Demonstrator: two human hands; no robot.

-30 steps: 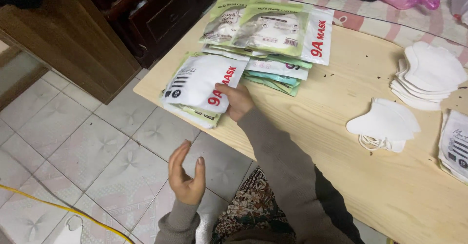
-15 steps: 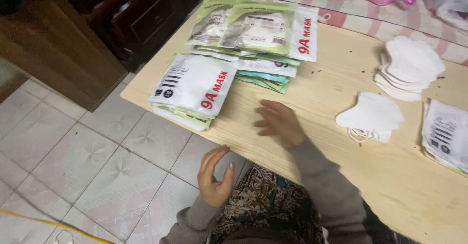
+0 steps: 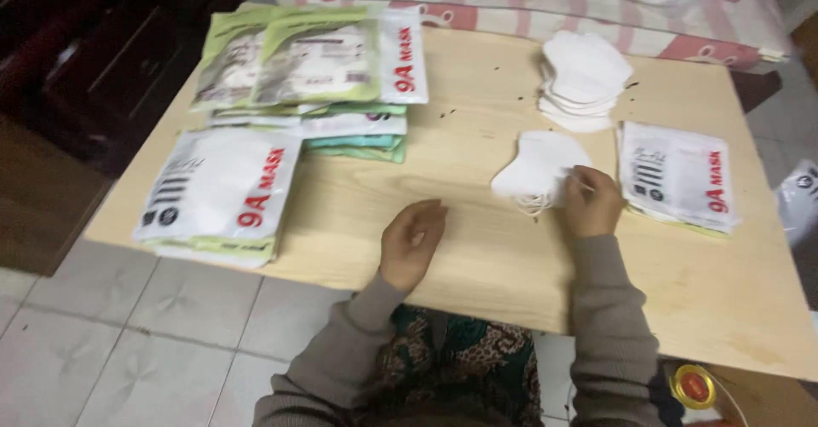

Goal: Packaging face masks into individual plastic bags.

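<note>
Our right hand [image 3: 592,205] pinches the near edge of the loose white mask [image 3: 541,167], which lies just ahead; our left hand [image 3: 411,241] rests open, empty, further off.

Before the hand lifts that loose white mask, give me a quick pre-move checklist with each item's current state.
1. Right hand on the loose white mask: ok, fingers touch its right edge.
2. Grip closed on the mask: cannot tell, the fingertips hide the contact.
3. Left hand free: ok, it rests open on the wooden table, holding nothing.
4. Mask apart from the stack of white masks: ok, a gap shows.
5. Ear loops untangled: cannot tell, they are bunched under the mask.
6. Flat white packet within reach: ok, beside the right hand.
</note>
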